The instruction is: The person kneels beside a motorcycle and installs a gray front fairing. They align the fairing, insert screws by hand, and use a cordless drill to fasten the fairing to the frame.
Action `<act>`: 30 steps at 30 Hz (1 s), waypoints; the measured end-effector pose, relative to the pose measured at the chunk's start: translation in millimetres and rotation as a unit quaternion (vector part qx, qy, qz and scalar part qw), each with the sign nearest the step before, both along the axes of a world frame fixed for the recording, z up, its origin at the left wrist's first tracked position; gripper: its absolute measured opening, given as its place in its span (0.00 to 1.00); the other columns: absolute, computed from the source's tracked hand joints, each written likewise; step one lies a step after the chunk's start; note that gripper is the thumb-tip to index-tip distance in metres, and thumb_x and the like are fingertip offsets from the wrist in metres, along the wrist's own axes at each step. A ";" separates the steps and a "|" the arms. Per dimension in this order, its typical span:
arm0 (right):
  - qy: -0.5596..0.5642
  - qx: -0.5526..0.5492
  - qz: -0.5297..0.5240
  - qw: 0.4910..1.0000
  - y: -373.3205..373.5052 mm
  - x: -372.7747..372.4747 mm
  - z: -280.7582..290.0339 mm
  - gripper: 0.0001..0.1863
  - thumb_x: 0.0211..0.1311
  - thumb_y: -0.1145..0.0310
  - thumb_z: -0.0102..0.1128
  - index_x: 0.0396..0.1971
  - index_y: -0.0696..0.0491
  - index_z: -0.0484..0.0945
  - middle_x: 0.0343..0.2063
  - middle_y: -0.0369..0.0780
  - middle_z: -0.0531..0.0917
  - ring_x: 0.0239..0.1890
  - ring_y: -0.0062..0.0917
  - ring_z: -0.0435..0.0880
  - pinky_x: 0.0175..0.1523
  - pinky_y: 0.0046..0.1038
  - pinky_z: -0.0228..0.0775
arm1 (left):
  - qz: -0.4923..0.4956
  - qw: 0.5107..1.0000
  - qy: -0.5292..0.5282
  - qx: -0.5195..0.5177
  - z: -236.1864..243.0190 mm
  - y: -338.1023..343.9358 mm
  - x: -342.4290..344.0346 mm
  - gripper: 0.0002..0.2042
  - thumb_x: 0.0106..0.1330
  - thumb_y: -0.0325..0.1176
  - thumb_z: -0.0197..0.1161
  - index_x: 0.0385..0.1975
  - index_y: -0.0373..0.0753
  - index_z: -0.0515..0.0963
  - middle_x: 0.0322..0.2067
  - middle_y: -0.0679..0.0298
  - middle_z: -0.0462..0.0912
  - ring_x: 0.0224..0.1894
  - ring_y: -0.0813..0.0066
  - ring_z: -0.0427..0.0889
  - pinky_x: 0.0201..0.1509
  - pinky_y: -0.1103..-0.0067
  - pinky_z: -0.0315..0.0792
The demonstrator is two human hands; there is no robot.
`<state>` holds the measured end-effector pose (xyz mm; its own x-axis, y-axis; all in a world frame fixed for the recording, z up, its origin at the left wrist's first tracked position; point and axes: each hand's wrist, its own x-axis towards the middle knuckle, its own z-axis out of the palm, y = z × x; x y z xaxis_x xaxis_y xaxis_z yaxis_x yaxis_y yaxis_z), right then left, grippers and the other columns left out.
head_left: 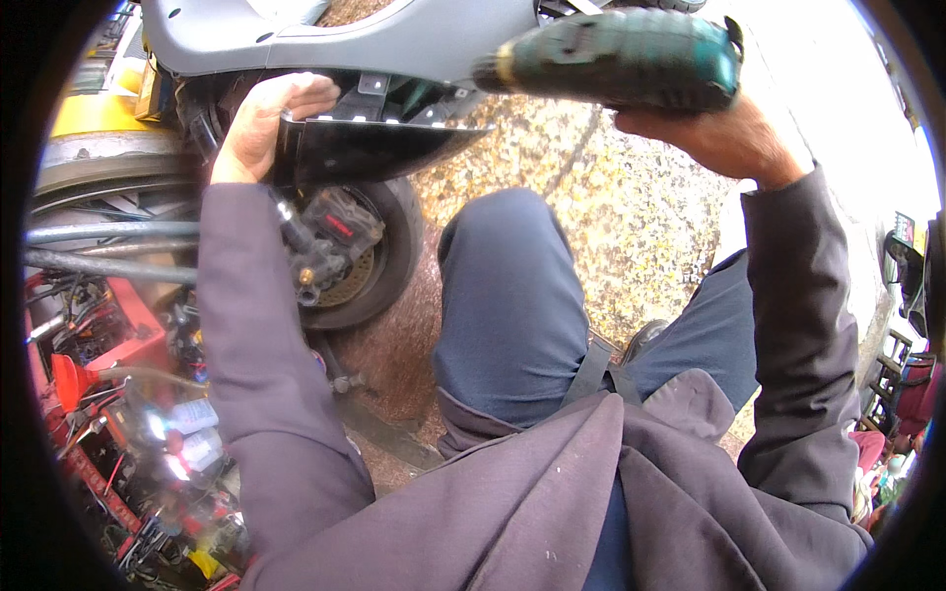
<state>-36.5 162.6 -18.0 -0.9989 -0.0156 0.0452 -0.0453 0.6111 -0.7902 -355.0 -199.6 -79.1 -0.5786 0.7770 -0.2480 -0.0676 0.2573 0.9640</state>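
Drill [621, 61], green, clenched in right hand [717, 146]; left hand [258, 120], fingers straight, touches black panel [360, 153] near edge of grey bodywork [345, 41], grip unclear; brake caliper [357, 234] bears red lettering [338, 226].

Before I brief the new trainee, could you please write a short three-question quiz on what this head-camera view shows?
1. Short answer: Which hand holds the green power tool?

2. True or false: The left hand is at the left end of the black panel, as seen in the picture.

3. Multiple choice: What colour is the funnel near the left edge of the picture?
A. Blue
B. Red-orange
C. Green

Key:
1. The right hand.
2. True.
3. B.
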 end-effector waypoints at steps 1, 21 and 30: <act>-0.075 0.008 -0.051 0.996 4.0 11.4 -1.7 0.24 0.58 0.64 0.73 0.53 0.54 0.79 0.46 0.42 0.86 0.49 0.28 0.84 0.58 0.33 0.75 | 0.034 0.999 0.010 0.003 2.6 -2.1 2.6 0.21 0.71 0.41 0.59 0.50 0.25 0.78 0.47 0.50 0.84 0.50 0.62 0.84 0.62 0.69 0.73; -0.246 -0.151 -0.496 0.819 184.1 382.0 -73.6 0.23 0.50 0.74 0.73 0.49 0.55 0.82 0.42 0.37 0.84 0.45 0.25 0.81 0.54 0.30 0.73 | 0.406 0.886 0.208 0.083 -10.8 137.3 201.2 0.09 0.70 0.27 0.57 0.47 0.33 0.77 0.36 0.58 0.85 0.29 0.77 0.81 0.33 0.82 0.75; -0.350 -0.328 -0.550 0.683 127.8 461.8 -265.1 0.21 0.51 0.76 0.71 0.48 0.57 0.81 0.38 0.37 0.85 0.37 0.26 0.83 0.45 0.29 0.77 | 0.436 0.884 0.162 0.040 -27.9 147.7 214.0 0.11 0.70 0.29 0.54 0.47 0.33 0.75 0.33 0.59 0.83 0.28 0.75 0.79 0.32 0.80 0.74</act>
